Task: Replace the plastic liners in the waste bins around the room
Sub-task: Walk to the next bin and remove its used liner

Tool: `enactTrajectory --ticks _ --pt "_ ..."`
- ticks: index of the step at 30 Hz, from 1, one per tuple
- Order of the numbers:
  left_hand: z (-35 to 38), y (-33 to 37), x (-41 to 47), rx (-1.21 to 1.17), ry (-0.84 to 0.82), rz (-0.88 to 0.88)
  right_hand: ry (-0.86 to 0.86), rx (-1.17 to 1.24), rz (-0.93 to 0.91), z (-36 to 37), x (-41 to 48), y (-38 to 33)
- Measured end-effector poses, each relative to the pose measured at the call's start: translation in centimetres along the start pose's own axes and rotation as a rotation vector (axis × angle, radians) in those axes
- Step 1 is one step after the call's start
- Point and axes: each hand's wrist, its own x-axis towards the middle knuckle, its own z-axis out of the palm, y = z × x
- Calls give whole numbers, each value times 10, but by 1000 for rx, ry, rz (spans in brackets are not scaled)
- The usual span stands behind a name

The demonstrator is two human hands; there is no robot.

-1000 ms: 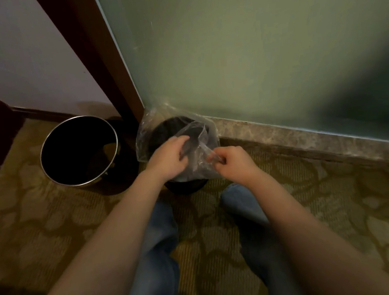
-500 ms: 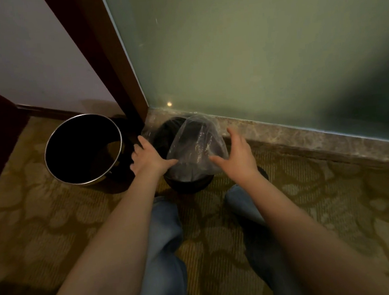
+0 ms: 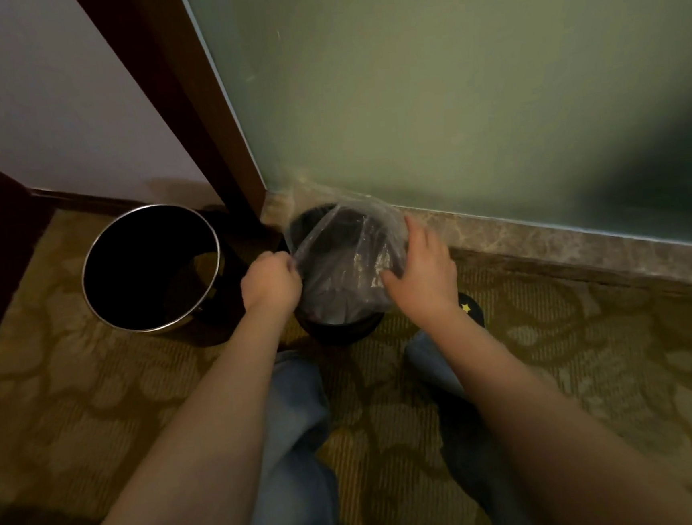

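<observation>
A small black waste bin (image 3: 343, 327) stands on the carpet against the marble skirting. A clear plastic liner (image 3: 348, 258) is spread over its mouth and sags into it. My left hand (image 3: 271, 283) is curled at the bin's left rim and grips the liner's edge. On the right side, my right hand (image 3: 418, 270) lies with fingers spread over the liner, thumb pressing the plastic near the front. A larger bin with a metal rim (image 3: 152, 266) stands to the left, dark inside, with no liner visible.
A dark wooden door frame (image 3: 179, 101) rises between the two bins. A frosted green glass panel (image 3: 446, 86) fills the right wall above the marble skirting (image 3: 564, 243). My jeans-clad legs (image 3: 296, 434) and a dark slipper (image 3: 471, 308) sit on the patterned carpet.
My left hand has closed from open fingers into a grip on the liner's left edge. My right hand moved up onto the liner's right side. The liner now covers more of the bin mouth.
</observation>
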Motion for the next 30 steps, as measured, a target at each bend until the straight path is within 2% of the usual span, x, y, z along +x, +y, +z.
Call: enactTrajectory --ticks 3,7,10,12,14,17,20,22,27,30 --pt "-17 8 -6 32 57 236 91 -121 -174 -9 4 -11" --pt "-37 24 -21 101 100 520 16 -277 -419 -14 6 -28" --pt "-45 35 -32 111 118 715 -61 -383 -489 -9 9 -36" --pt "-48 37 -39 41 167 765 -137 -440 -457 -6 13 -34" --pt "-51 38 -43 -75 236 678 -193 -459 -379 -4 17 -26" --pt "-54 37 -41 -251 309 403 -163 -337 -216 -6 17 -14" --pt "-51 34 -33 -608 172 38 -174 -112 -78 -9 20 -13" --pt "-47 32 -29 -657 126 -90 -192 -100 -55 -11 23 -12" --pt "-51 23 -24 -551 216 -151 -355 -260 10 -10 26 10" --pt "-49 17 -25 -370 157 -58 -310 -47 64 -8 29 10"
